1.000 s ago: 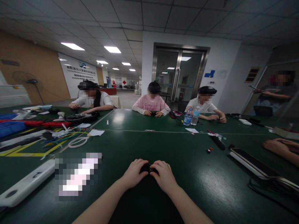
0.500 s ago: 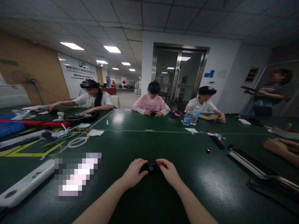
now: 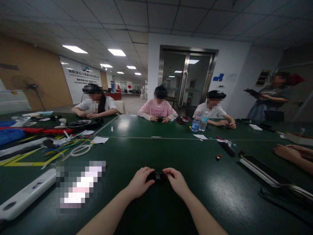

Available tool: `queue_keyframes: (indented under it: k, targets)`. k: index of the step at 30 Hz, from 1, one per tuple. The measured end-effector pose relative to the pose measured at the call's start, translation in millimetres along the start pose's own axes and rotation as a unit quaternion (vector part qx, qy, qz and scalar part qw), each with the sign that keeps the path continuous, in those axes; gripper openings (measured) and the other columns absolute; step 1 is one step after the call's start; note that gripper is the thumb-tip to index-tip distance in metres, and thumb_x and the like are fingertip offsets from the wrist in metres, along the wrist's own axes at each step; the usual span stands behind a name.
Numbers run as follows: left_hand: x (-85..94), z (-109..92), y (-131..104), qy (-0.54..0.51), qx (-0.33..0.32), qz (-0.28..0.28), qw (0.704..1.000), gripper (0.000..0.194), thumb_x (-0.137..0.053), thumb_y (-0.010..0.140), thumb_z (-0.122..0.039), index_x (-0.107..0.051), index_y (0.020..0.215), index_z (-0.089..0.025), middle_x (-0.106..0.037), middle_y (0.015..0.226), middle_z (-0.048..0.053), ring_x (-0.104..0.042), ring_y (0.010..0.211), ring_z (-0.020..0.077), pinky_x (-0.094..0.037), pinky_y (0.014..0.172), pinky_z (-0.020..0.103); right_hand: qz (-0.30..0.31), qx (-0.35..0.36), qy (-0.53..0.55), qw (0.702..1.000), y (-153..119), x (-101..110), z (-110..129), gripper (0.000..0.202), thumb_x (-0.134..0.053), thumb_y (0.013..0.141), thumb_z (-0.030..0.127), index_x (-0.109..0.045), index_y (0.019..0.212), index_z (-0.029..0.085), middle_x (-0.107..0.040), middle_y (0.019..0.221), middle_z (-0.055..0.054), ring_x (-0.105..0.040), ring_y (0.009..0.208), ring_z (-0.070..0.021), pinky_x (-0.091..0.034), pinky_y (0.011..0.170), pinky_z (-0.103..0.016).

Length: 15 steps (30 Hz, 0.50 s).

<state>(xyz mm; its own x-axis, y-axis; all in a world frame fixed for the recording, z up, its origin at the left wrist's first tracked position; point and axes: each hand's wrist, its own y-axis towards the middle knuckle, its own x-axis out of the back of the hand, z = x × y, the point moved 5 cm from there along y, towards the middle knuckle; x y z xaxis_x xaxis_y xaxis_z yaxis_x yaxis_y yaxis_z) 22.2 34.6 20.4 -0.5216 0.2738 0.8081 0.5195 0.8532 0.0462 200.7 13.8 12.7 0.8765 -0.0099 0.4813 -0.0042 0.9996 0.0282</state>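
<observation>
A small, dark, blocky object [image 3: 158,176] lies low over the green table [image 3: 156,209], straight in front of me. Its kind cannot be made out; a reddish patch shows on its middle. My left hand [image 3: 141,180] grips the left end, thumb on the near side and fingers curled over the far side. At the right end, my right hand [image 3: 176,181] has its thumb and index finger bent together around the edge. The fingertips partly cover both ends of the object.
To the left lie a white power strip [image 3: 26,194], a blurred-out bright device [image 3: 81,186] and a coil of white tubing [image 3: 80,149]. A phone on a white block [image 3: 264,171] is at right. Two water bottles [image 3: 200,122] stand farther back. Co-workers sit around the table.
My right fingertips have shifted slightly in toward the object, and its reddish patch shows more clearly. The co-worker at left has drawn an outstretched arm back. The standing person has moved left.
</observation>
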Motion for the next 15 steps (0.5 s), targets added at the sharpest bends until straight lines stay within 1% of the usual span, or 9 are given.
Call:
queue_keyframes:
  k: [6, 11, 15]
  targets:
    - [-2.8, 3.1, 1.7, 0.007, -0.008, -0.001, 1.000, 0.044, -0.052, 0.081, -0.036, -0.048, 0.123, -0.026, -0.051, 0.122, 0.003, -0.044, 0.114, 0.0208, -0.034, 0.099, 0.035, 0.004, -0.001, -0.008, 1.000, 1.3, -1.8, -5.5, 0.030, -0.040, 0.082, 0.018, -0.061, 0.102, 0.021, -0.061, 0.107, -0.002, -0.056, 0.102, -0.0162, -0.044, 0.087, -0.032]
    - [-4.0, 6.2, 2.8, 0.000, -0.016, -0.006, 1.000, 0.045, -0.053, 0.080, -0.036, -0.048, 0.124, -0.026, -0.051, 0.122, 0.003, -0.045, 0.112, 0.0207, -0.036, 0.096, 0.034, 0.000, 0.004, -0.004, 1.000, 1.9, -2.3, -7.1, 0.028, -0.041, 0.083, 0.020, -0.061, 0.102, 0.022, -0.061, 0.105, -0.003, -0.056, 0.101, -0.0159, -0.044, 0.089, -0.032]
    - [-3.9, 5.0, 2.9, 0.003, -0.022, -0.011, 1.000, 0.044, -0.053, 0.080, -0.035, -0.049, 0.122, -0.025, -0.052, 0.121, 0.003, -0.046, 0.111, 0.0208, -0.036, 0.097, 0.034, -0.015, 0.040, -0.026, 0.999, -0.5, -3.5, 1.3, 0.025, -0.046, 0.083, 0.030, -0.062, 0.101, 0.023, -0.058, 0.107, -0.004, -0.055, 0.100, -0.0175, -0.043, 0.089, -0.033]
